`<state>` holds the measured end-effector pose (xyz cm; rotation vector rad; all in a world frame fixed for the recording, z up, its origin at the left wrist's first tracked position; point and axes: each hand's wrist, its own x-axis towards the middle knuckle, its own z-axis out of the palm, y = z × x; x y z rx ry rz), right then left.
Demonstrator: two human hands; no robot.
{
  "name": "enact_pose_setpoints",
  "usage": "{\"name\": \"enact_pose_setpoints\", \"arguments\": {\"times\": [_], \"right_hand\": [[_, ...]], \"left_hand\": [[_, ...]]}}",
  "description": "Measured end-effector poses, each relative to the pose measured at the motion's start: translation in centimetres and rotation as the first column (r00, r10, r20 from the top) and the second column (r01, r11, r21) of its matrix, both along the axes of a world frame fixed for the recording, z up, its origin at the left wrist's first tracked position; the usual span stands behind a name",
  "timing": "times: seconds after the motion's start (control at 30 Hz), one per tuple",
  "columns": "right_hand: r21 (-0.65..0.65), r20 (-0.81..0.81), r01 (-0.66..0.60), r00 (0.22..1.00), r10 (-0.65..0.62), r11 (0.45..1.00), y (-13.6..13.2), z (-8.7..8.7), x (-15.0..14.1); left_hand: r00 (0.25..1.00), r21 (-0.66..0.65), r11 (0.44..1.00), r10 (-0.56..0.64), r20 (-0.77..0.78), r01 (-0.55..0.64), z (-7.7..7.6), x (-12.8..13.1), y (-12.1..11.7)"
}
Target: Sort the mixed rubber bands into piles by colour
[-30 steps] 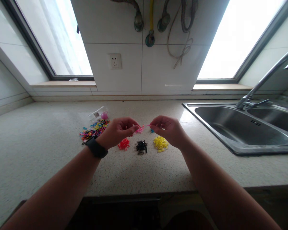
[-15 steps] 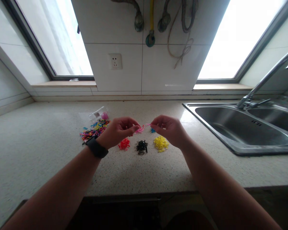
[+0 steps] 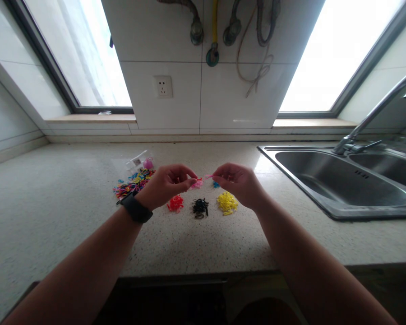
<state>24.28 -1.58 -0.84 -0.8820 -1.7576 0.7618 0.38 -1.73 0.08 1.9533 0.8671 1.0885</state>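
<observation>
My left hand [image 3: 167, 184] and my right hand [image 3: 238, 183] are raised above the speckled countertop [image 3: 54, 203], fingers pinched. Between them they stretch a small pink rubber band [image 3: 203, 178], with a pink clump [image 3: 197, 183] by my left fingertips. Below the hands lie three sorted piles: red bands [image 3: 175, 203], black bands [image 3: 199, 207] and yellow bands [image 3: 226, 202]. A mixed heap of coloured bands [image 3: 133, 184] lies to the left, behind my left wrist, which wears a black watch [image 3: 135, 208].
A clear plastic bag [image 3: 135, 160] and a pink item [image 3: 148, 163] lie behind the mixed heap. A steel sink [image 3: 338, 183] with a tap [image 3: 368, 122] fills the right side. Wall socket [image 3: 162, 86], hoses and two windows stand at the back.
Almost nothing differs: both hands stay pinched on the pink band, with only slight finger movement.
</observation>
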Motion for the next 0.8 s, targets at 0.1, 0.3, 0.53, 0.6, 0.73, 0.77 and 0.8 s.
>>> {"name": "enact_pose_setpoints", "arguments": {"times": [0.1, 0.3, 0.53, 0.6, 0.73, 0.77, 0.8], "right_hand": [[0.002, 0.004, -0.001, 1.000, 0.001, 1.000, 0.0, 0.0, 0.0], [0.003, 0.002, -0.008, 1.000, 0.008, 1.000, 0.1, -0.1, -0.1], [-0.002, -0.010, -0.025, 1.000, 0.025, 1.000, 0.1, -0.1, 0.0], [-0.005, -0.010, -0.025, 1.000, 0.025, 1.000, 0.2, -0.2, 0.1], [-0.021, -0.015, -0.015, 1.000, 0.014, 1.000, 0.3, -0.2, 0.1], [-0.024, -0.014, -0.010, 1.000, 0.010, 1.000, 0.3, -0.2, 0.1], [-0.025, -0.013, -0.005, 1.000, 0.005, 1.000, 0.4, -0.3, 0.1]], "left_hand": [[1.000, 0.014, 1.000, -0.003, -0.010, 0.004, 0.0, 0.0, 0.0], [1.000, 0.019, 1.000, -0.020, 0.005, 0.020, 0.1, 0.1, 0.0], [1.000, 0.024, 1.000, -0.015, -0.005, 0.015, -0.1, 0.0, 0.1], [1.000, 0.042, 0.999, -0.001, -0.030, 0.003, 0.0, -0.1, 0.0], [0.991, 0.103, 0.994, 0.051, -0.120, -0.039, 0.5, -0.5, 0.0], [0.984, 0.129, 0.991, 0.065, -0.167, -0.043, 0.7, -0.7, 0.1], [0.970, 0.158, 0.986, 0.078, -0.230, -0.042, 0.9, -1.0, 0.2]]}}
